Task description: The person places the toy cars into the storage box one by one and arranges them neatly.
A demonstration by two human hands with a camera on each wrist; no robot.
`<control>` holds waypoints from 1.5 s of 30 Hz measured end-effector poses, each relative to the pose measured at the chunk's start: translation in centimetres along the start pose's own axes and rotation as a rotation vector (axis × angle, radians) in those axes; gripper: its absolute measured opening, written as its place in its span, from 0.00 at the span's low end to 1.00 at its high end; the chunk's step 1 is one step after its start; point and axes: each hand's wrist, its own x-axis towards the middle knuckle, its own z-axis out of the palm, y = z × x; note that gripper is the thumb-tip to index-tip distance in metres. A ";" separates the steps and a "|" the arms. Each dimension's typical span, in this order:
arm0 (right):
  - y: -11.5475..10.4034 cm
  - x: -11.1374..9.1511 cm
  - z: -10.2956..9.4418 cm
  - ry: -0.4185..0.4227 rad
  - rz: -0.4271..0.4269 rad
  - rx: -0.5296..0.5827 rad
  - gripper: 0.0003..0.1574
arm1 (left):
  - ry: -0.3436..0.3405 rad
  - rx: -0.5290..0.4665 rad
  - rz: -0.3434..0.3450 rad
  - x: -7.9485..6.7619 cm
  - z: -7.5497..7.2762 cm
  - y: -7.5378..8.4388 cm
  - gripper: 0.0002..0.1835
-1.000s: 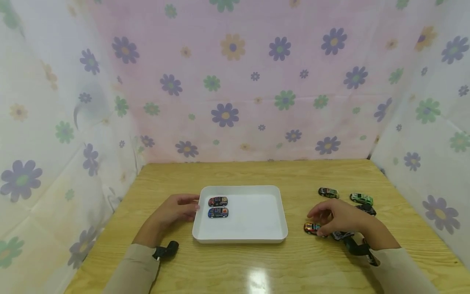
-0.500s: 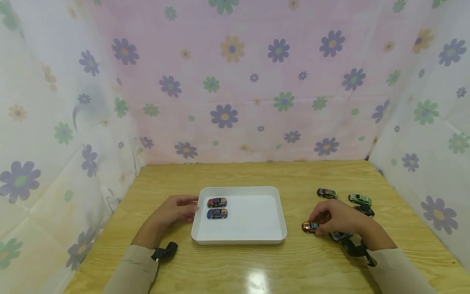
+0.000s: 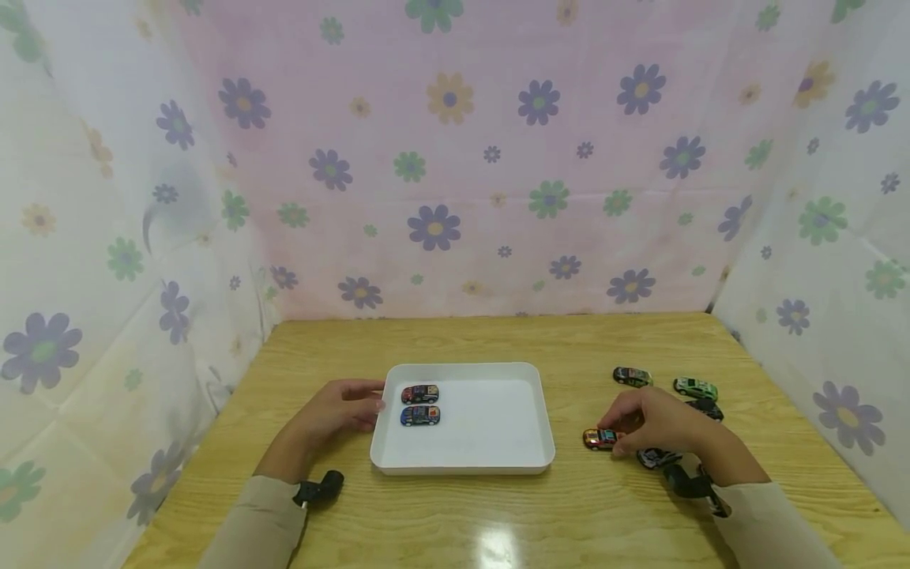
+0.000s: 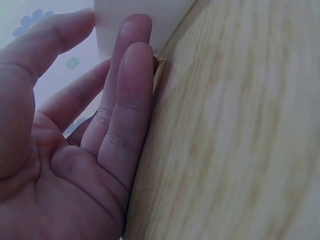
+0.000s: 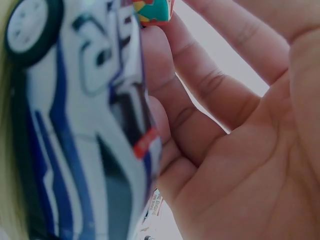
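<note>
In the head view my right hand [image 3: 664, 423] pinches the rear end of a red and yellow toy car [image 3: 599, 439] between thumb and fingers, low at the table. A teal and red end of this car [image 5: 156, 11] shows at the top of the right wrist view. A white and blue toy car [image 5: 85, 120] lies close beside that palm. My left hand [image 3: 334, 419] rests at the left wall of a white tray [image 3: 462, 469], its fairly straight fingers touching it. Inside the tray's left part, a red toy car [image 3: 420, 393] sits behind a blue toy car [image 3: 420, 416].
Behind my right hand lie a dark and yellow toy car [image 3: 632, 377], a green toy car [image 3: 696, 387] and a black toy car [image 3: 706, 408]. Another car lies partly under the right wrist. Flowered cloth [image 3: 469, 158] encloses the wooden table [image 3: 455, 514] at the back and sides.
My right thumb and fingers have closed onto the red and yellow car, which has turned and shifted slightly. The left hand and the tray stay put; the head view tilts a little.
</note>
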 end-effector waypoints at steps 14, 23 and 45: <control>0.4 0.0 -0.1 0.018 0.021 -0.026 0.18 | 0.009 0.007 0.004 -0.1 0.1 0.0 0.33; 0.2 0.2 -0.1 0.035 0.001 -0.023 0.18 | 0.015 0.031 0.008 -0.1 0.0 -0.1 0.33; -2.4 0.0 -0.6 0.111 -0.010 -0.106 0.15 | 0.003 0.044 0.010 -0.1 -0.1 0.0 0.34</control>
